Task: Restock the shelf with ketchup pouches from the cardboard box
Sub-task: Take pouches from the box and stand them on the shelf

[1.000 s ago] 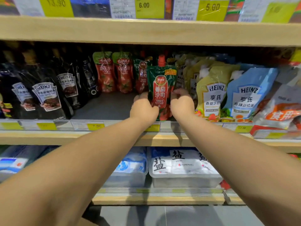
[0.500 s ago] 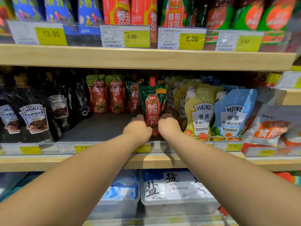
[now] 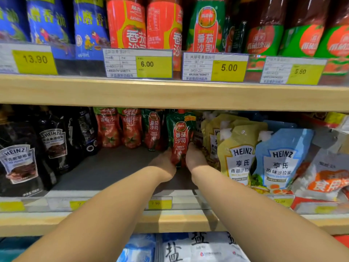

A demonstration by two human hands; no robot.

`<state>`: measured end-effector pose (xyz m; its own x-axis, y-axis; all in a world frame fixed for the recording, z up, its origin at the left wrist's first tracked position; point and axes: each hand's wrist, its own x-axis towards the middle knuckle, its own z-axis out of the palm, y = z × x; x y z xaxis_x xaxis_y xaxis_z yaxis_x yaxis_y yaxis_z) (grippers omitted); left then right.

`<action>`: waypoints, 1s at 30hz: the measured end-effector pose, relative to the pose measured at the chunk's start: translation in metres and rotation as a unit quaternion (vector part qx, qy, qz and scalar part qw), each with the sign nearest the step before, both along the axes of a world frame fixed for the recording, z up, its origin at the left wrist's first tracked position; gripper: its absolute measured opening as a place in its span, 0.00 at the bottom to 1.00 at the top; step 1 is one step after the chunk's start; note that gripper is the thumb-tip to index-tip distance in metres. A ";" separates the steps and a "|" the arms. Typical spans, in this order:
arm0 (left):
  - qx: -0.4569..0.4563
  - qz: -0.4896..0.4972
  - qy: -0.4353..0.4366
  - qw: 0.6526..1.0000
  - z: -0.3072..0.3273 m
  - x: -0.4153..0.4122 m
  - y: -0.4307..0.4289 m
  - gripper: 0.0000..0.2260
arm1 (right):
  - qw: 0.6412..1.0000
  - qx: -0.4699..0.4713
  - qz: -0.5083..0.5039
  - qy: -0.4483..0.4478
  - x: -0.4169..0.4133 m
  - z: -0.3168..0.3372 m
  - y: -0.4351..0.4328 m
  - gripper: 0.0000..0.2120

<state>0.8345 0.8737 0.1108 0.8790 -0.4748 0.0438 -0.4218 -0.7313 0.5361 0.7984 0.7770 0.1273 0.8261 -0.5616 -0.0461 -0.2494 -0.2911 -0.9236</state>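
Between yellow Heinz pouches and ketchup pouches, hands hold a pouch.

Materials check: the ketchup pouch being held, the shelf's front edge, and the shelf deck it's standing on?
Ketchup pouch: looks like glossy flexible plastic film, with creases and glare streaks. Shelf front edge: light wood or wood-look laminate, matte, faint grain; cannot tell which. Shelf deck: flat grey, matte, possibly painted metal or a liner.

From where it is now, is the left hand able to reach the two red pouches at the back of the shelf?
Probably yes. The grey shelf floor between the left hand and the red pouches is bare. But that hand presses on the ketchup pouch together with the right hand.
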 end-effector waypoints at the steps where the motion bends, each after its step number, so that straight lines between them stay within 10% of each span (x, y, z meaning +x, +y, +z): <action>1: -0.001 -0.007 0.006 1.000 -0.001 0.004 -0.001 0.25 | 1.000 0.004 0.000 -0.014 0.001 0.000 0.000 0.21; 14: -0.100 0.015 -0.039 0.994 -0.001 0.017 0.008 0.23 | 0.994 -0.014 -0.055 -0.088 0.011 -0.005 0.002 0.17; 20: -0.291 0.177 -0.218 0.915 0.011 -0.007 0.079 0.16 | 0.961 -0.085 0.055 -0.258 -0.017 0.001 0.066 0.08; 30: -0.144 0.385 -0.278 0.868 -0.071 -0.085 0.297 0.09 | 0.888 -0.193 0.270 -0.319 -0.070 -0.062 0.230 0.09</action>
<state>0.7498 1.1706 0.0398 0.7366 0.3447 0.5819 -0.1195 -0.7806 0.6135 0.7286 1.0067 0.0656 0.7687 0.0513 0.6375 0.5605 -0.5341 -0.6329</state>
